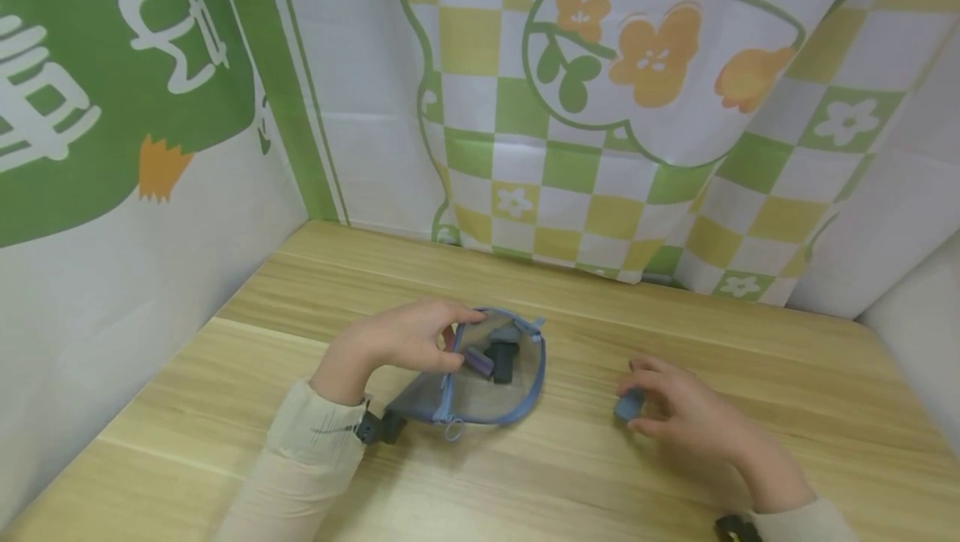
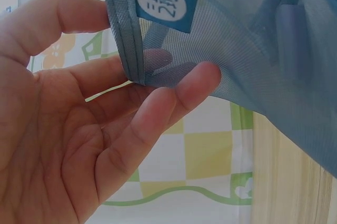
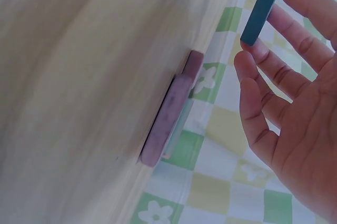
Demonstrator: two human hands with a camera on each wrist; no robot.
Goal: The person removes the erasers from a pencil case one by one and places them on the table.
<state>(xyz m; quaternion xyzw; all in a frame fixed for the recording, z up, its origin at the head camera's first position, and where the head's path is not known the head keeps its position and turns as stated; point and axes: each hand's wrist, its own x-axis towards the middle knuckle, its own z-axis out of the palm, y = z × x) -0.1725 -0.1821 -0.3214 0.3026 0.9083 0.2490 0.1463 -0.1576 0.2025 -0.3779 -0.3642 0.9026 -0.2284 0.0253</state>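
Observation:
My left hand (image 1: 405, 338) grips the rim of a blue mesh zip pouch (image 1: 495, 419), whose mouth gapes open. The left wrist view shows the thumb on the edge band near a blue label (image 2: 167, 0), with other fingers behind the mesh. Inside the pouch lie a purple piece (image 1: 478, 362), a black piece (image 1: 502, 361) and a grey-blue one (image 1: 506, 333). To the right of the pouch, my right hand (image 1: 690, 413) pinches a small blue block (image 3: 259, 16) between thumb and fingertips, close over the table.
In the right wrist view a pinkish-purple block (image 3: 167, 121) lies on the wooden table, beside a dark red piece (image 3: 193, 66) and a pale teal one (image 3: 179, 128). Patterned curtains (image 1: 517, 142) border the table (image 1: 585, 492) at the back and left.

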